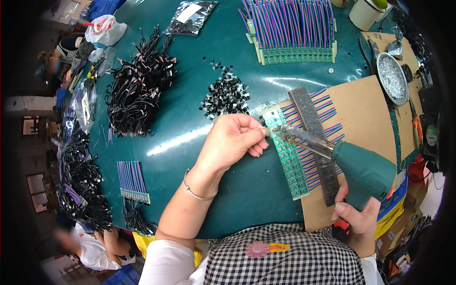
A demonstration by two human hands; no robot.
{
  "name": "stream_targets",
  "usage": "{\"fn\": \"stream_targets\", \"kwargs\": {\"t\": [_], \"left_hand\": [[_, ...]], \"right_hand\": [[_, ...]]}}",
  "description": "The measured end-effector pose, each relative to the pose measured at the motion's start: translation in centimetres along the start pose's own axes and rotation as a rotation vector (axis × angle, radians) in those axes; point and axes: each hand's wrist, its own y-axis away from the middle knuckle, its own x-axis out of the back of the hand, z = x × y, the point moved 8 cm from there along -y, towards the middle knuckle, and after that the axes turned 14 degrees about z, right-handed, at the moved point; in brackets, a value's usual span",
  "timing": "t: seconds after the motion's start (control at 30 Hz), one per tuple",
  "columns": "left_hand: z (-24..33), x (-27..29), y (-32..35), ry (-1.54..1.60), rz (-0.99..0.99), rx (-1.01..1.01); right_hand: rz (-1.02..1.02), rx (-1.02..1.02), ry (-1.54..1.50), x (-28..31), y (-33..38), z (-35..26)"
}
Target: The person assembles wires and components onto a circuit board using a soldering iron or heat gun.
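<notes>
My right hand (358,216) is wrapped round the handle of a green soldering gun (365,166). Its metal tip reaches the upper end of a green circuit board panel (292,166). At that panel's left edge, the thumb and fingers of my left hand (237,137) are pinched together near the tip; what they hold is too small to make out. Rows of multicoloured wires (327,114) run rightward from the panel, under a dark flat bar (311,121) lying across them. Beneath lies a brown board (365,104). Small black parts (225,95) are heaped beyond my left hand.
Black cables (137,90) are piled at the left. Several wired circuit panels (297,56) lie at the far side. A metal bowl (393,78) stands at the right. A smaller wired panel (134,194) rests near the left front. Another person (97,249) sits at lower left.
</notes>
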Motion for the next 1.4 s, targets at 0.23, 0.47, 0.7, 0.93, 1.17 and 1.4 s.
{"fn": "stream_targets", "kwargs": {"t": [0.23, 0.47, 0.7, 0.93, 1.17, 1.4], "left_hand": [[-0.1, 0.1, 0.0, 0.006, 0.005, 0.007], [-0.2, 0.1, 0.0, 0.028, 0.002, 0.005], [-0.2, 0.1, -0.1, 0.030, -0.001, 0.004], [0.1, -0.1, -0.1, 0.023, 0.001, 0.010], [0.3, 0.1, 0.3, -0.001, 0.024, -0.009], [0.3, 0.0, 0.6, -0.017, 0.024, -0.018]], "right_hand": [[-0.019, 0.037, -0.027, -0.9, -0.6, -0.8], [0.005, -0.009, 0.047, -0.2, 0.0, 0.2], [0.104, 0.048, -0.126, 0.3, -0.1, -1.1], [0.212, 0.206, -0.167, 2.5, -0.9, -2.3], [0.242, 0.432, -0.264, 7.8, -2.4, -5.9], [0.753, 0.514, 0.058, 12.9, -5.8, -6.6]]}}
